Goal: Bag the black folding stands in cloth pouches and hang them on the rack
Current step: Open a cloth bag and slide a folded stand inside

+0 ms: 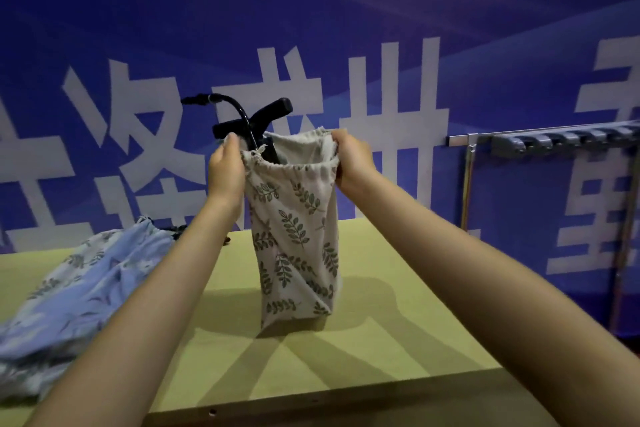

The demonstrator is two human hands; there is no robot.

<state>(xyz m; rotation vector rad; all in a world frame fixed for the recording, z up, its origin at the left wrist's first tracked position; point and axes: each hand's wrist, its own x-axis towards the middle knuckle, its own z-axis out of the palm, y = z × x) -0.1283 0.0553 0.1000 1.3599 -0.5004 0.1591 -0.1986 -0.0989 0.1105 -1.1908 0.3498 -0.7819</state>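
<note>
Head view: hands (227, 172) (349, 158) grip upright leaf-print pouch (294, 229).

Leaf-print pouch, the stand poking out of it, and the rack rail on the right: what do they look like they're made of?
Leaf-print pouch: woven cloth, matte, judging by the gathered drawstring rim and soft folds. Stand: black, slightly glossy, probably plastic or coated metal; cannot tell which. Rack rail: silvery and reflective, likely metal.

Before you, a yellow-green tabletop (381, 288) with a dark front edge; behind it, a blue wall banner (346, 10) bearing large white characters (391, 107).
</note>
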